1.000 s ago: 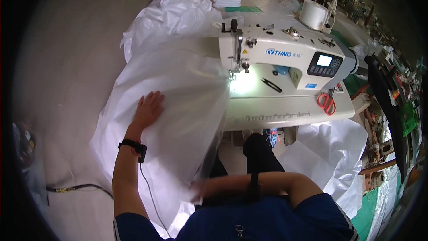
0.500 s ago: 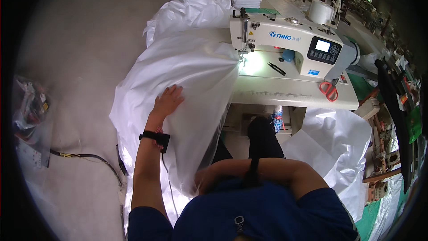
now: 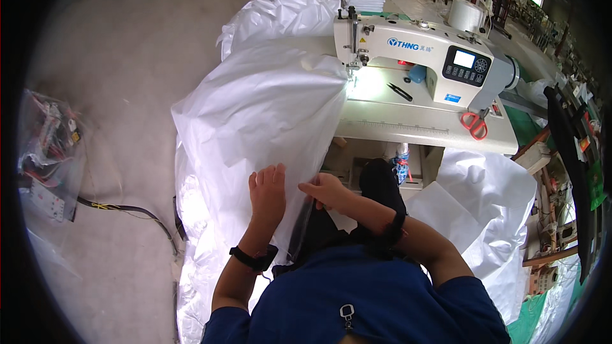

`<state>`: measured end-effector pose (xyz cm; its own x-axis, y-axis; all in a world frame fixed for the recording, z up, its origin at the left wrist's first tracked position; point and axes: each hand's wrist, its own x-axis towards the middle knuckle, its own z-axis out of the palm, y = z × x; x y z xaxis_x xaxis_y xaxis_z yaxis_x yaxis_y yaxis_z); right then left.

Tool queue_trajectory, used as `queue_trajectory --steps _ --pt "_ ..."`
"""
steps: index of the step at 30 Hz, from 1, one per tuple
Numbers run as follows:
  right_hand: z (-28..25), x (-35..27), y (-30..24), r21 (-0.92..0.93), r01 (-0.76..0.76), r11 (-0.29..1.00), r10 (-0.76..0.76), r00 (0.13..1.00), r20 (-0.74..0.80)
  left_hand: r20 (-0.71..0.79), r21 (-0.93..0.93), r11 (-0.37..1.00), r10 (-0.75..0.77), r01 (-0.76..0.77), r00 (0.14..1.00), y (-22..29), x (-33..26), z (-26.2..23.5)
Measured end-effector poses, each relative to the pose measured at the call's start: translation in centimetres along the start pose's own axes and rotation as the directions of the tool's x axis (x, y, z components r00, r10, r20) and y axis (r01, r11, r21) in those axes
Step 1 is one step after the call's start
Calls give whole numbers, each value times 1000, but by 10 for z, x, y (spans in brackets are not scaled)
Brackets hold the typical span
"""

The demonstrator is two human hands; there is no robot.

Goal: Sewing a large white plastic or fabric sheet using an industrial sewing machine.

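A large white sheet of thin, shiny material spreads over the left of the sewing table and hangs down toward my lap. Its far right corner lies under the needle area of a white sewing machine, where a lamp shines. My left hand rests on the near part of the sheet, fingers extended and slightly bent. Just right of it, my right hand pinches the sheet's right edge between thumb and fingers. Dark, see-through material shows along that edge below the hand.
Black thread snips and red-handled scissors lie on the table. A blue object sits under the machine arm. More white sheeting hangs at right. A bagged bundle and black cable lie at left.
My left hand has drawn back toward my body and to the right across the sheet. My right hand has come forward from near my waist and taken the sheet's right edge.
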<state>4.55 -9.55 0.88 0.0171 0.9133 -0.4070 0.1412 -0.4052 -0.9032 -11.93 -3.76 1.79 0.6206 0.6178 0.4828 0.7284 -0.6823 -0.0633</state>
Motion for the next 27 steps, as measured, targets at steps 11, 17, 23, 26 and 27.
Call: queue_trajectory --steps 11,17,23,26,27 --pt "44 3 -3 12 375 927 -375 926 25 156 -493 851 291 -181 944 -42 33 -45" --pt "82 11 -3 -248 442 862 -432 897 95 477 -764 617 343 189 809 -50 43 -37" --pt "101 0 -11 -442 577 687 -545 811 212 305 -532 833 18 154 952 -26 25 -7" --pt "80 -3 -31 -534 502 680 -445 862 243 84 -278 960 64 -39 994 -28 30 -22" --pt "76 7 -32 -343 340 876 -294 939 179 39 -272 951 163 -146 986 -27 36 -34"
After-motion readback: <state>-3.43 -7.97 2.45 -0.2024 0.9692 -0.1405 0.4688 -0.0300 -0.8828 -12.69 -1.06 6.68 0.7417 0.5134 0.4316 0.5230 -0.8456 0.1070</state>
